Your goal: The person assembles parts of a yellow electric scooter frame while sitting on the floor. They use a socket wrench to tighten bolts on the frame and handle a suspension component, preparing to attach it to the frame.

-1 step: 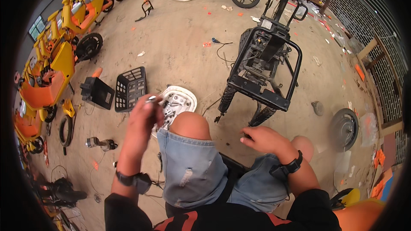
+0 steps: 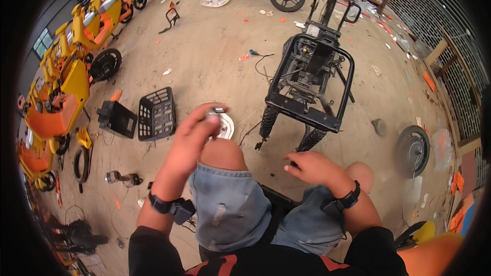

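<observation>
I sit with my knees in blue denim shorts. My left hand [image 2: 196, 134] reaches forward over my left knee, its fingertips closed on a small metal part [image 2: 216, 113]. It is just above a white round hub cover [image 2: 226, 127] lying on the concrete floor. My right hand [image 2: 313, 166] rests low between my knees, fingers loosely apart and holding nothing. It is just in front of the rear springs of a stripped black scooter frame [image 2: 312, 82]. Both wrists wear black bands.
A black plastic basket [image 2: 157, 113] and a black box [image 2: 116, 117] lie to the left. A power tool [image 2: 123, 178] lies near my left arm. Yellow and orange scooters [image 2: 66, 82] line the left side. A loose wheel [image 2: 413, 149] lies to the right.
</observation>
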Tool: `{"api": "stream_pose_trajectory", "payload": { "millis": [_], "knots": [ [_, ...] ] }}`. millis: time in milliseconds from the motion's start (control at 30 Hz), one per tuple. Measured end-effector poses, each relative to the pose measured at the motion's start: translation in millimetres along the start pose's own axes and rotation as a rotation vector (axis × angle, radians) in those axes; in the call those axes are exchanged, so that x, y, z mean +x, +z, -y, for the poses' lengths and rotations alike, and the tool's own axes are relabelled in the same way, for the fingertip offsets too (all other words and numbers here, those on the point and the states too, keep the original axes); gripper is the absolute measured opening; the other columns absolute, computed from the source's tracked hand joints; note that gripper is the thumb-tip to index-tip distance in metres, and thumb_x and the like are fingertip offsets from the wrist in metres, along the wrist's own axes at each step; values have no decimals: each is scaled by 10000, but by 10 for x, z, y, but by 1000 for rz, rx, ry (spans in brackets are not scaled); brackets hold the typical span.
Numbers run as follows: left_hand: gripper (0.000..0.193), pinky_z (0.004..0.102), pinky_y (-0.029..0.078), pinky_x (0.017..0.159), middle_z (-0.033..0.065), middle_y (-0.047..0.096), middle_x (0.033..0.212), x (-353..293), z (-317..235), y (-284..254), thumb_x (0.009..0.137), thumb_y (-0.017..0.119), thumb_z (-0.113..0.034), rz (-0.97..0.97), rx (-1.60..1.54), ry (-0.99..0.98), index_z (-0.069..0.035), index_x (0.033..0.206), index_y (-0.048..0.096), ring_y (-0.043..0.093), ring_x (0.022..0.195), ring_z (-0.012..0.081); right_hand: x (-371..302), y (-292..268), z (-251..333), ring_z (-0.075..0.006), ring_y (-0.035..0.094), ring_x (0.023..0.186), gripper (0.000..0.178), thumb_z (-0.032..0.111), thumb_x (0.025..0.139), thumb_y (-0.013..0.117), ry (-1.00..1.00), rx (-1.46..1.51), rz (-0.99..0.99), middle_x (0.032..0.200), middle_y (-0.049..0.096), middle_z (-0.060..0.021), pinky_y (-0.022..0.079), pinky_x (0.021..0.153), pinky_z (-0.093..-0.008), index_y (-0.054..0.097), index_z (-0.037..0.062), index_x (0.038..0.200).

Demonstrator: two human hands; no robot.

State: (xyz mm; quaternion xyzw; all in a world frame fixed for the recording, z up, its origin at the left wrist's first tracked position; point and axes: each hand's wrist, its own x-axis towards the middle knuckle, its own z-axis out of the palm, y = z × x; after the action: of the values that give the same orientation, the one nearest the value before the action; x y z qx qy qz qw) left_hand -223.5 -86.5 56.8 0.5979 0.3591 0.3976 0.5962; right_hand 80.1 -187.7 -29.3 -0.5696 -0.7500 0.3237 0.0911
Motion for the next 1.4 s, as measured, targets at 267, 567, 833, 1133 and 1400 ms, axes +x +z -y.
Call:
{"api": "stream_pose_trajectory", "payload": {
  "millis": [267, 567, 833, 1133, 1400],
  "knots": [
    [312, 347, 538, 706, 118, 695, 907, 657, -143, 1702, 1008, 629, -156, 708, 523, 10, -56, 1290, 542, 691, 796, 214, -377, -206, 8, -392, 680, 754, 229, 202, 993, 568, 165, 542, -441, 844, 690, -197, 518, 660, -467, 594, 1, 1099],
    [446, 370, 537, 771, 179, 684, 1111, 720, 542, 1874, 1077, 500, -256, 879, 429, 160, -100, 1481, 392, 708, 900, 282, -844, -263, -52, -174, 683, 812, 372, 208, 1014, 603, 196, 825, -522, 923, 691, -104, 534, 717, -325, 494, -14, 1291],
    [480, 421, 529, 677, 166, 711, 926, 916, 478, 1787, 1018, 571, -220, 921, 458, 288, -97, 1469, 459, 674, 758, 358, -807, -393, -289, -162, 662, 715, 330, 263, 1033, 602, 97, 644, -608, 853, 701, -88, 509, 657, -289, 592, -18, 1205],
    [166, 417, 473, 760, 103, 650, 829, 1554, 569, 1437, 902, 673, -127, 314, 841, 825, -46, 1047, 677, 627, 825, 322, -618, -1271, -941, -133, 584, 597, 276, 260, 1040, 493, 457, 1065, -918, 747, 613, -51, 457, 541, -285, 592, 12, 970],
    [230, 459, 480, 602, 152, 662, 738, 1501, 542, 1568, 1009, 595, -260, 337, 1053, 501, -71, 939, 708, 641, 681, 381, -132, -629, -1545, -149, 575, 599, 290, 241, 969, 520, 636, 852, -452, 803, 623, -63, 464, 539, -310, 650, 9, 1083]
  ]
}}
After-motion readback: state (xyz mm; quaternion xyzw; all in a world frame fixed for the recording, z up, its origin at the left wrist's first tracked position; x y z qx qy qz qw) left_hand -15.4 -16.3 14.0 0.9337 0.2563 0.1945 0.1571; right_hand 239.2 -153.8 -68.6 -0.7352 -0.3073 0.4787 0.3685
